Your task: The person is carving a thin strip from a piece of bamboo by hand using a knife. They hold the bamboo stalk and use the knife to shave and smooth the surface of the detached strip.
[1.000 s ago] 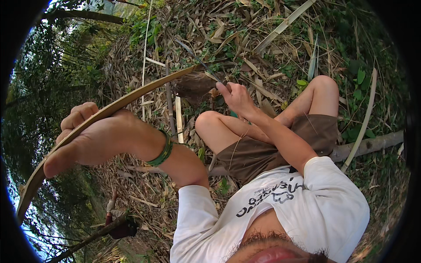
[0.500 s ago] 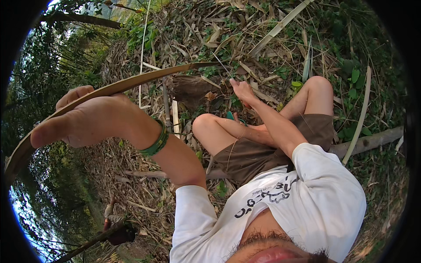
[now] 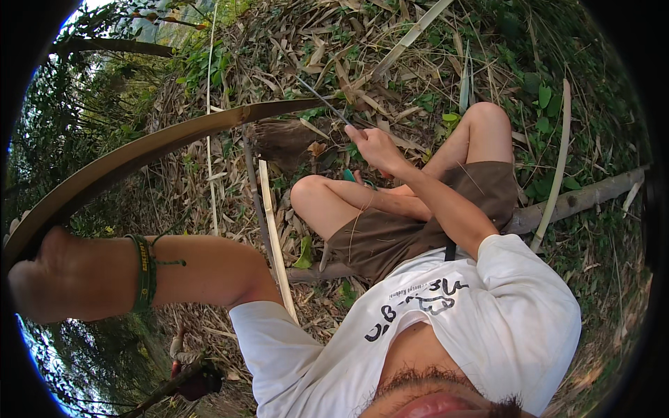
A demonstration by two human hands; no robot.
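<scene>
A long, bowed bamboo strip (image 3: 150,143) arches from the far left edge to the middle of the view. My left hand (image 3: 63,275), at the far left, is closed around it; part of the hand is blurred and some fingers are behind the strip. In my right hand (image 3: 376,150), in front of my crossed legs, is a knife (image 3: 326,103) with a slim blade slanting up and left. The blade crosses the strip's far end; whether it touches or cuts in, I cannot tell. A short log piece (image 3: 282,145) lies just below that end.
Pale split strips lie about: one long pale strip (image 3: 272,233) beside my left knee, another strip (image 3: 557,164) at right, and one (image 3: 411,42) farther off. A fallen branch (image 3: 578,212) runs behind me. Dry leaves cover the ground, with green plants around.
My left hand has moved farther out to the left and down with the bamboo strip. More of the knife's blade shows in my right hand. The whole view has shifted slightly.
</scene>
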